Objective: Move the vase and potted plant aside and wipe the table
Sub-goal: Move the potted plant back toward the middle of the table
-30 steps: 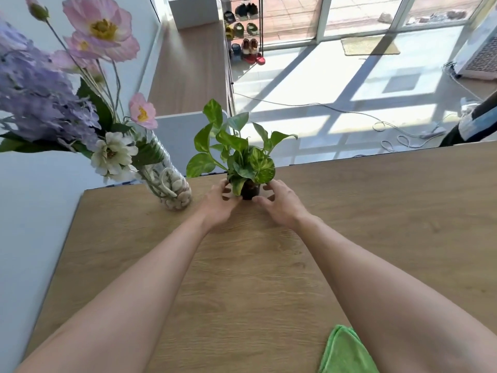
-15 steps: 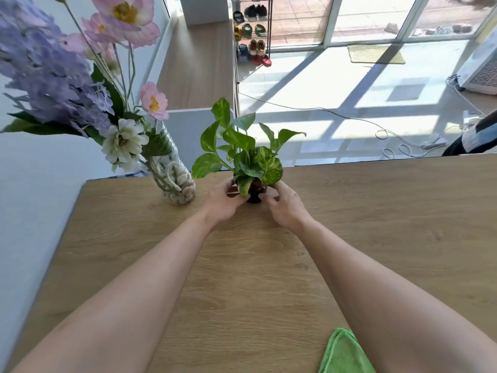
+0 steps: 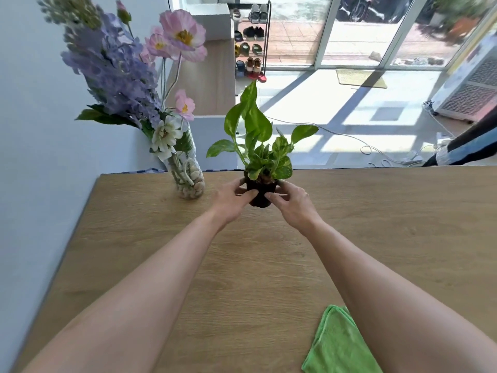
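Note:
A small potted plant [image 3: 262, 154] with green leaves in a dark pot sits near the far edge of the wooden table [image 3: 242, 265]. My left hand [image 3: 231, 199] grips the pot from the left and my right hand [image 3: 291, 201] from the right. Whether the pot's base rests on the table or hangs just above it I cannot tell. To the left stands a glass vase [image 3: 187, 175] filled with pebbles, holding purple, pink and white flowers. A folded green cloth [image 3: 338, 345] lies at the table's near edge, partly under my right forearm.
A pale wall runs along the table's left side. Beyond the far edge the floor lies lower, with cables [image 3: 376, 154], a shoe rack [image 3: 250, 41] and glass doors. A dark object [image 3: 468, 146] reaches in at the right.
Both hands have closed around the pot, and it now shows fully between them, with its leaves standing taller. The camera has tilted upward, so more of the room shows.

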